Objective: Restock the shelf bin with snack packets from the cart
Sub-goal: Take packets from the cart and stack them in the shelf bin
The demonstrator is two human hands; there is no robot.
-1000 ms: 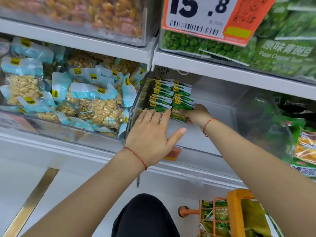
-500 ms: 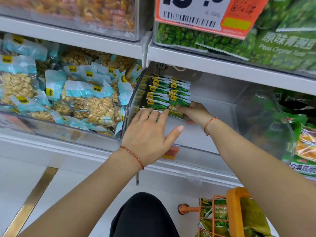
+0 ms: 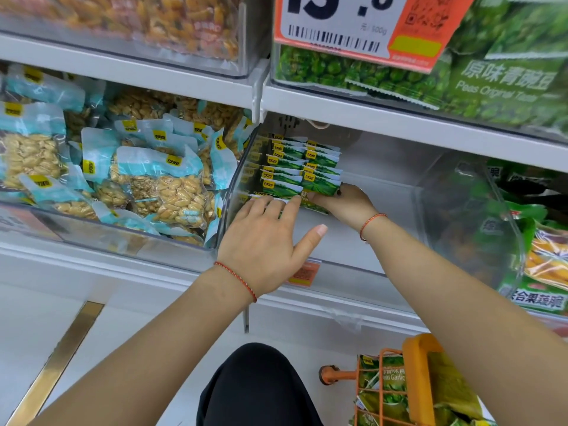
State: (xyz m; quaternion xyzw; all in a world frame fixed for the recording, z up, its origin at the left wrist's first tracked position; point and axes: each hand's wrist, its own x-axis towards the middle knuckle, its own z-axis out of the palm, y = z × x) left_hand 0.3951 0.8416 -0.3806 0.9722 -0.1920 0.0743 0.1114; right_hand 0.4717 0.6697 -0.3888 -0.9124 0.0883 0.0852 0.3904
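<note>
While your left hand [image 3: 264,241] lies flat with straight fingers on the front green pea packets [image 3: 295,170] in the clear shelf bin [image 3: 384,210], your right hand [image 3: 344,202] pinches the row's right end; more packets sit in the orange cart [image 3: 418,382] below.

Snack packets [image 3: 302,167] green-white, yellow labels; cart [image 3: 419,385] orange; wrist strings [image 3: 238,279] red.

Single head-worn view, wide-angle, facing forward and down, close on clear shelf bin [image 3: 384,192]; orange cart [image 3: 421,382] at lower right edge.
</note>
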